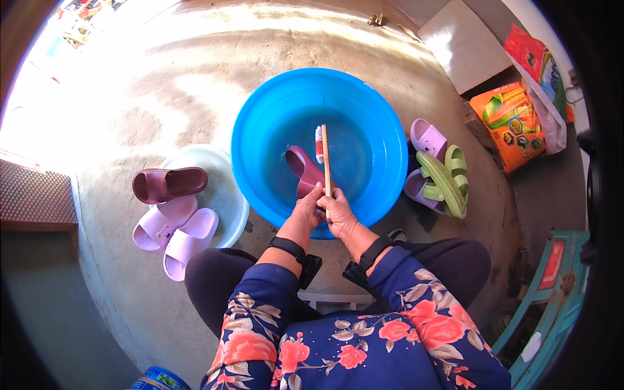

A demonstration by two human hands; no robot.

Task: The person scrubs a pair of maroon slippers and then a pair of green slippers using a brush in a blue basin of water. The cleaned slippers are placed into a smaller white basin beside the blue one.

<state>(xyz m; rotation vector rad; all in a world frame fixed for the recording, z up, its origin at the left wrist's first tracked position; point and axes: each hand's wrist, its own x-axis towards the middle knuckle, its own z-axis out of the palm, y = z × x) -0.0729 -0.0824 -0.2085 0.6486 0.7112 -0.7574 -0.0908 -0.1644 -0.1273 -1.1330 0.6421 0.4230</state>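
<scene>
A big blue basin (260, 123) with water stands on the concrete floor in front of my knees. My left hand (307, 207) grips a maroon slipper (304, 170) that leans into the water at the basin's near side. My right hand (338, 214) is closed on the handle of a long wooden brush (326, 166), which points away from me over the water, its bristle head beside the slipper. Both hands touch each other at the basin's near rim.
Left of the basin a pale round basin (227, 195) carries a maroon slipper (168, 184) and two lilac slippers (174, 231) at its edge. Right of the basin lie lilac (428, 138) and green sandals (448, 179). Orange sacks (513, 123) and a teal frame (552, 286) stand at right.
</scene>
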